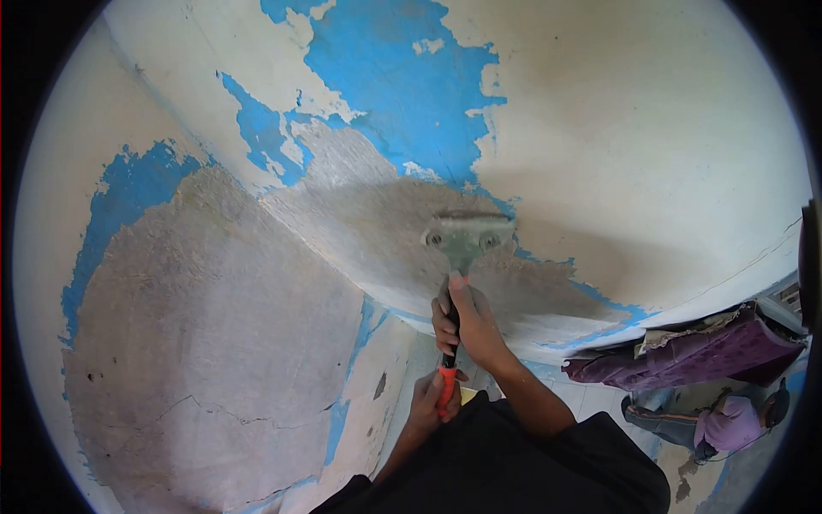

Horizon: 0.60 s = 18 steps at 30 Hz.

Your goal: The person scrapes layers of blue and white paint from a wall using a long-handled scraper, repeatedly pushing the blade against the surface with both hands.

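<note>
A long-handled wall scraper (465, 240) with a wide head and two bolts lies against the wall (377, 214), its blade at the border of bare grey plaster and blue paint. My right hand (469, 321) is closed around the upper part of its black handle, just below the head. Lower down, my left hand (426, 404) grips the red end of the handle (447, 385). The blade edge is slightly blurred. Above it, a large patch of blue paint (402, 77) shows where the cream top coat is gone.
To the left, past the wall corner, is another bare grey patch (214, 317) with cracks and a blue rim. At the lower right, a purple-covered bulky object (693, 351) stands along the wall. Near it is another person (728, 424) in a pink top.
</note>
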Available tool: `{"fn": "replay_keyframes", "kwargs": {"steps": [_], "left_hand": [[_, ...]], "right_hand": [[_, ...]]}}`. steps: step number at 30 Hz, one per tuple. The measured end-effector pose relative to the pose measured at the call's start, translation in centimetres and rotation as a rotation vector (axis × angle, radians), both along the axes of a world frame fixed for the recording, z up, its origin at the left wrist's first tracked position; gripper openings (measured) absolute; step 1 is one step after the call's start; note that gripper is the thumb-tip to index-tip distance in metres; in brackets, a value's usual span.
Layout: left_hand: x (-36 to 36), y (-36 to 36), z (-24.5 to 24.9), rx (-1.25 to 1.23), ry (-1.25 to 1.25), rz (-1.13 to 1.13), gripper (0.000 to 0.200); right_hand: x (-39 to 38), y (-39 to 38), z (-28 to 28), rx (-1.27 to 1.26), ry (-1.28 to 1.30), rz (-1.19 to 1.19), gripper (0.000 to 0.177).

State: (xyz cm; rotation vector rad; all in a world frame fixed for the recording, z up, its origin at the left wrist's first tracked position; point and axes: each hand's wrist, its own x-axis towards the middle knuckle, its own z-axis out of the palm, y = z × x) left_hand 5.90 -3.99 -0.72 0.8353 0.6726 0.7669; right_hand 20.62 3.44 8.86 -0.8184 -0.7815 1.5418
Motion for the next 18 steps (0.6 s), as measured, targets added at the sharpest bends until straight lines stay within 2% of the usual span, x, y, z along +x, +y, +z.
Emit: {"fn": "replay_keyframes", "kwargs": {"steps": [2, 8, 11, 14, 18], "left_hand": [[0.0, -0.9, -0.7, -0.008, 0.021, -0.018, 0.060], [-0.3, 0.2, 0.7, 0.023, 0.015, 0.002, 0.055], [-0.5, -0.2, -0.7, 0.032, -0.003, 0.008, 0.055], [-0.2, -0.9, -0.2, -0.043, 0.012, -0.023, 0.056], [-0.5, 0.2, 0.4, 0.051, 0.031, 0.014, 0.056]], "right_hand": [[0.2, -0.7, -1.3, -0.024, -0.003, -0.002, 0.051], [-0.1, 0.0, 0.2, -0.004, 0.058, -0.001, 0.049], [-0.2, -0.3, -0.4, -0.017, 0.004, 0.002, 0.052], [0.1, -0.6, -1.4, -0.063, 0.015, 0.011, 0.053], [-0.1, -0.1, 0.1, -0.001, 0.034, 0.008, 0.051]]}}
